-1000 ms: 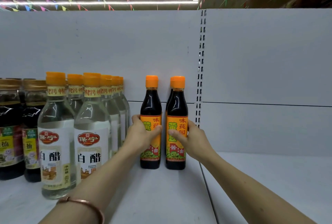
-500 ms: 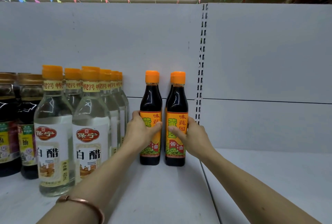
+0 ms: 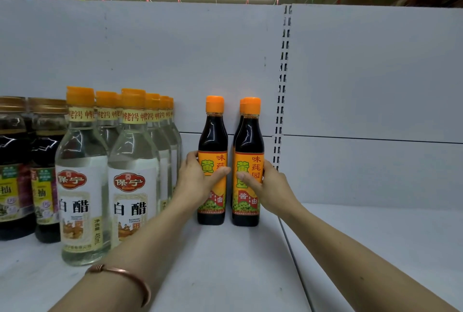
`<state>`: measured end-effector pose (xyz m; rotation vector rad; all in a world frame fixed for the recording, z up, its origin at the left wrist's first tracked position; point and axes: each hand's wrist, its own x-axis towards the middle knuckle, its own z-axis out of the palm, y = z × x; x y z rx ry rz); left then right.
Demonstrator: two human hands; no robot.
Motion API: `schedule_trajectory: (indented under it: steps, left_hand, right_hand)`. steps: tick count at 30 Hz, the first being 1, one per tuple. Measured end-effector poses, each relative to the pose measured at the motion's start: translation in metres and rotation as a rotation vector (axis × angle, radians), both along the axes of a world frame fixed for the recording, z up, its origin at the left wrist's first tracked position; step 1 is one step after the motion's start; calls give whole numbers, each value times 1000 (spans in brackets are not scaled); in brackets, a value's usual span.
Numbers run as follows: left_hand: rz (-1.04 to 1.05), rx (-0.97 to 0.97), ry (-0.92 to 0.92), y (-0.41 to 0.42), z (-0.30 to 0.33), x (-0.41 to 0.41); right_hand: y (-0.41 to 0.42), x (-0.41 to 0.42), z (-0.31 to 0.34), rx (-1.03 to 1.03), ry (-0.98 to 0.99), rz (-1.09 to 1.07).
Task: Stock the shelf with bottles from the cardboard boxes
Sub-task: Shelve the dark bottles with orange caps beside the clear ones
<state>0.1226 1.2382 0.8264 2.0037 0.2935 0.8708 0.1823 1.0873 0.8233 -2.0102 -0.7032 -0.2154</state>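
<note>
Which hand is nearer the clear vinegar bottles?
Left. The left hand grips a dark bottle right beside the vinegar bottles. The right hand grips the next dark bottle, farther right.

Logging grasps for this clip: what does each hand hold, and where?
Left hand grips the left soy sauce bottle at its label; right hand grips the right soy sauce bottle likewise.

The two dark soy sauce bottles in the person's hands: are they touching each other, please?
Apart. The head view shows a strip of white back panel between the left soy sauce bottle and the right soy sauce bottle, down to their bases.
</note>
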Motion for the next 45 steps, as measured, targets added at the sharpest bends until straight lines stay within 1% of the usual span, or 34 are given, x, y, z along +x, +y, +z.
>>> schedule_trajectory:
  steps: [7,10,13,15,17,20,23,25,27,32,38,40,42,45]
  left_hand:
    - [44,-39,-6,-10,-2,-4]
    - [45,-5,67,-15,2,-12]
    - [82,-15,156,-23,0,-32]
    - [105,12,188,-30,-3,-47]
    - [80,46,188,-37,-3,-62]
    - [31,18,183,-55,1,-93]
    - [61,41,121,-81,0,-128]
    - [101,69,73,-98,-4,-153]
    - [143,33,65,-111,-12,-178]
    - [349,3,56,-125,-41,-247]
    - [477,35,202,-131,-61,-350]
    - [525,41,266,-127,-65,-384]
    - [563,53,344,-120,-69,-417]
    - [562,58,439,-103,-77,-469]
  right_hand:
    - [2,-5,2,-22,5,-40]
    - [3,-7,8,-54,50,-49]
    - [-6,-15,14,-70,137,-51]
    - [-19,-23,15,-71,139,-67]
    - [-34,-33,17,-76,99,-57]
    - [-56,-60,22,-70,58,49]
    - [-75,-88,27,-96,-1,169]
    - [-86,-107,26,-110,-39,266]
    - [-95,-126,22,-117,-56,376]
    - [-95,-183,16,-112,-65,650]
    - [-72,-261,-3,-188,-62,941]
    - [-61,-286,-9,-192,-33,1000]
    - [-46,-310,-16,-222,-50,1040]
    - [-17,-353,-25,-282,-50,1126]
